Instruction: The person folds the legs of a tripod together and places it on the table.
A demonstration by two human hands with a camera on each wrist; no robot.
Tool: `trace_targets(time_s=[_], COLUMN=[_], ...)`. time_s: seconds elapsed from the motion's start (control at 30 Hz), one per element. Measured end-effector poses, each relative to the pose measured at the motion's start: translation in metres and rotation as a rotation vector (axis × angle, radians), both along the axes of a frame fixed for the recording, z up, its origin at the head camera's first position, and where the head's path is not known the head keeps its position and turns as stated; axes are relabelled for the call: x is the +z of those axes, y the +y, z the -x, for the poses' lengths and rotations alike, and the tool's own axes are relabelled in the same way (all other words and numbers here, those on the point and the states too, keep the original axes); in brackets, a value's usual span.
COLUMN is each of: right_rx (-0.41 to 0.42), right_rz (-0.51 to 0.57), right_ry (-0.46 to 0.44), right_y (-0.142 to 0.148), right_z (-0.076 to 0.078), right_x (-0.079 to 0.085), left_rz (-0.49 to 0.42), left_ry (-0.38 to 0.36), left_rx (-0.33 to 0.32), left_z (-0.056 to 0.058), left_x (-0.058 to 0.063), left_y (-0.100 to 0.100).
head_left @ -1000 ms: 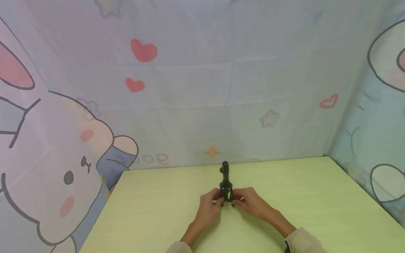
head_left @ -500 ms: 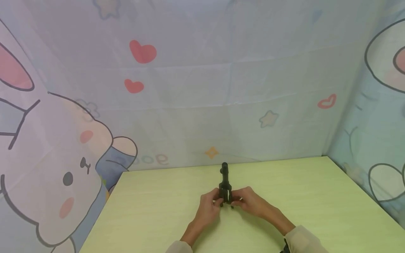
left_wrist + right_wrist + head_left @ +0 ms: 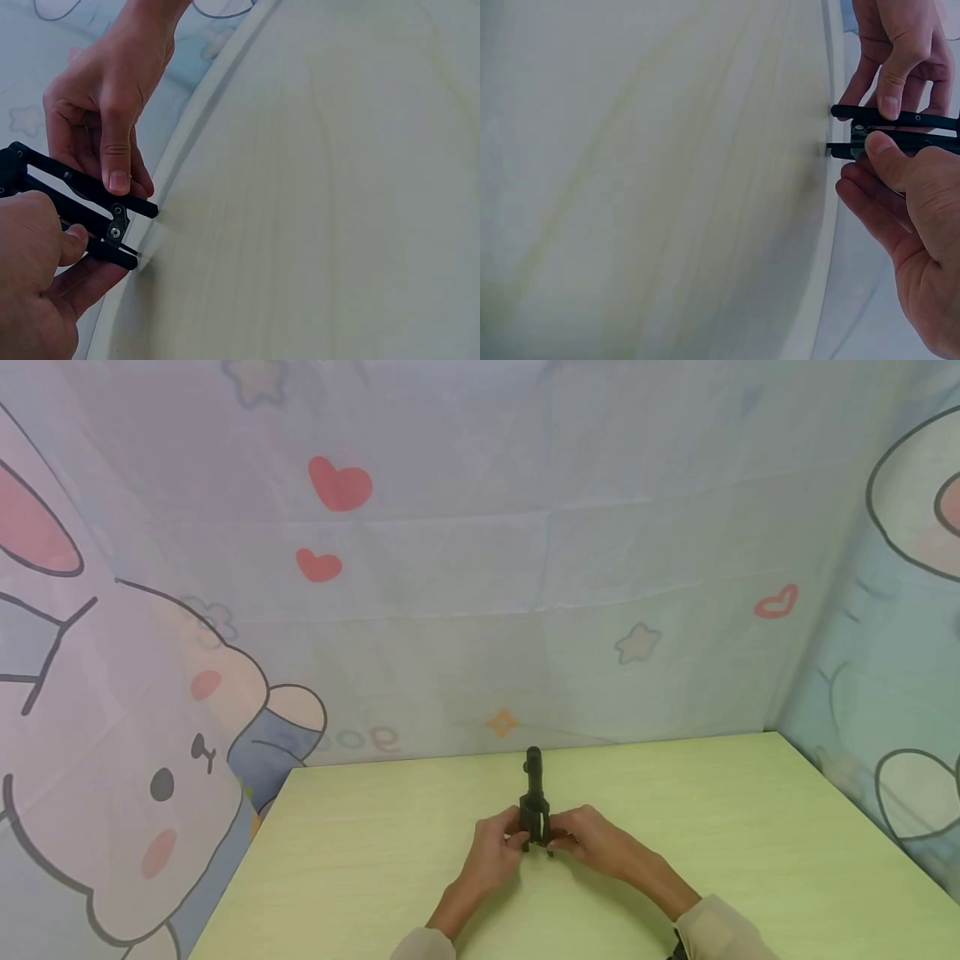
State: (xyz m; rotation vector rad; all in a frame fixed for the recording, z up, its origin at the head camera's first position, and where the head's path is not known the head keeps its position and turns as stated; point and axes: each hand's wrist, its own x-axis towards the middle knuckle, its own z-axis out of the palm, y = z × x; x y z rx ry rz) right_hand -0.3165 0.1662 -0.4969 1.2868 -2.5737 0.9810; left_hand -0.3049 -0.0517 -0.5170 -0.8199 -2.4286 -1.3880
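If pressed unequally, likely to twist or drop the black frame [image 3: 535, 801], pinched along one leg [image 3: 114, 253] in the grip of the left hand [image 3: 491, 852] and along the other in the right hand [image 3: 596, 842]. Might nip a fingertip too, if folded at the metal joint [image 3: 115, 231]. Seen against the tabletop [image 3: 360, 860], around its middle; cannot tell whether touching it. Hard to see behind the legs; cut off at the far end in both wrist views.

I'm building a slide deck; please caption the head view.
A person's left grip and right grip hold a black stand at a yellow-green table before a cartoon-printed cloth.
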Motion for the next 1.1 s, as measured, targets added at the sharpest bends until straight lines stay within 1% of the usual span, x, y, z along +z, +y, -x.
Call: trace_targets(time_s=[0.23, 0.37, 0.57, 0.8, 1.0, 1.1], right_rx=[-0.002, -0.001, 0.011, 0.044, 0.073, 0.074], right_rz=[-0.034, -0.058, -0.061, -0.077, -0.070, -0.047], right_ry=[0.019, 0.059, 0.122, 0.224, 0.260, 0.266], right_y=[0.002, 0.002, 0.002, 0.006, 0.008, 0.006], right_z=[0.004, 0.004, 0.005, 0.009, 0.012, 0.013], right_x=[0.000, 0.000, -0.002, -0.005, -0.003, -0.006], left_rz=[-0.006, -0.006, -0.008, -0.002, -0.014, -0.020], left_ry=[0.001, -0.001, -0.009, -0.014, -0.032, -0.043], left_rx=[-0.009, -0.014, -0.015, -0.019, -0.034, -0.024], left_z=[0.001, 0.002, 0.004, 0.005, 0.003, 0.002], left_x=[0.001, 0.000, -0.002, -0.007, -0.004, -0.004], left_y=[0.000, -0.001, 0.000, 0.001, -0.002, -0.004])
